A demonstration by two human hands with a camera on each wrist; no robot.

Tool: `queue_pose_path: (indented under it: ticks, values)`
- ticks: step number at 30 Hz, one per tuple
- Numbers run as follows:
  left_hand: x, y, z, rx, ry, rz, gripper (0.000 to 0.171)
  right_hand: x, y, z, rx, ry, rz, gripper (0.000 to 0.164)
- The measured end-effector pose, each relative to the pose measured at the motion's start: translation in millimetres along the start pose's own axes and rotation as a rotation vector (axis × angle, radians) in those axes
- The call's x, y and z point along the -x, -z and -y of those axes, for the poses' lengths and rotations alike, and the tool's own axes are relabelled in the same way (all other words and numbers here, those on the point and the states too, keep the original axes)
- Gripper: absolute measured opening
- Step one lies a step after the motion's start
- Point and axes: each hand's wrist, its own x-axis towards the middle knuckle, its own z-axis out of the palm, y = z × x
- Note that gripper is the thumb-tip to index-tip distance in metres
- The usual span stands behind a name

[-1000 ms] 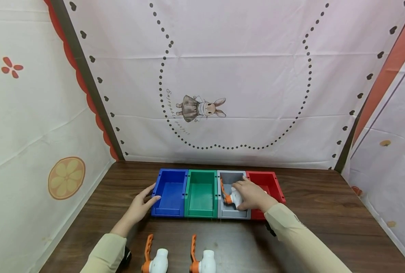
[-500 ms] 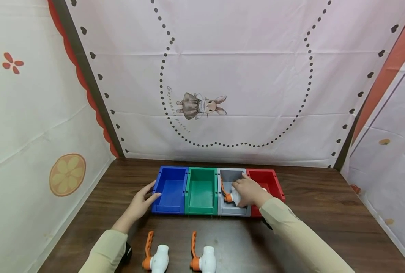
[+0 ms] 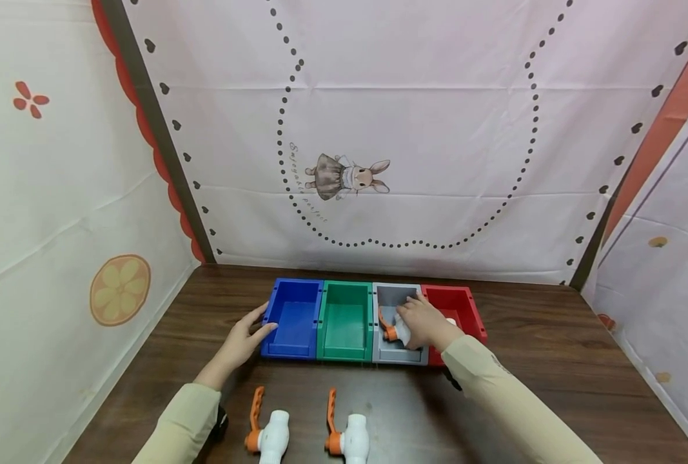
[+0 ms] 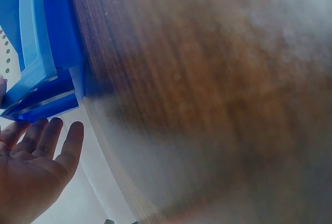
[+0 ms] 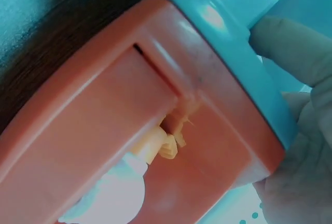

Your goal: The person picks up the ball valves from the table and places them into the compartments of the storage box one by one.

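My right hand (image 3: 425,320) reaches into the grey bin (image 3: 400,356), fingers bent over a white ball valve (image 3: 402,330) with an orange lever (image 3: 385,325). The hand hides the valve's right part. In the right wrist view, the thumb (image 5: 290,47) lies over the grey bin's edge; the valve there is out of sight. At the far left, my left hand (image 3: 242,341) touches the side of the blue bin (image 3: 290,352). Its fingers are nearly straight along the outer wall, the thumb by the rim, as the left wrist view (image 4: 36,167) of that hand also shows.
A green bin (image 3: 345,354) and a red bin (image 3: 465,309) complete the row. Another white valve (image 5: 111,193) lies in the red bin. Two more ball valves, a left one (image 3: 275,435) and a right one (image 3: 355,438), lie on the wooden table (image 3: 552,361) in front.
The head view has shifted slightly, so the bins and table valves appear a little higher and further right. Both hands keep their places at the bins.
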Motion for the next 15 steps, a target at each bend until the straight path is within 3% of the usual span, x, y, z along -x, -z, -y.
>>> queue_pose_path:
  ticks: [8,15]
  values:
    - [-1.8,-1.2,1.2,-0.001,0.006,0.004,0.060,10,12,5,-0.071,-0.058,-0.083,0.078]
    - [-1.9,-0.2,0.9,0.001,-0.001,0.007,0.061,21,18,17,-0.134,-0.078,-0.195,0.076]
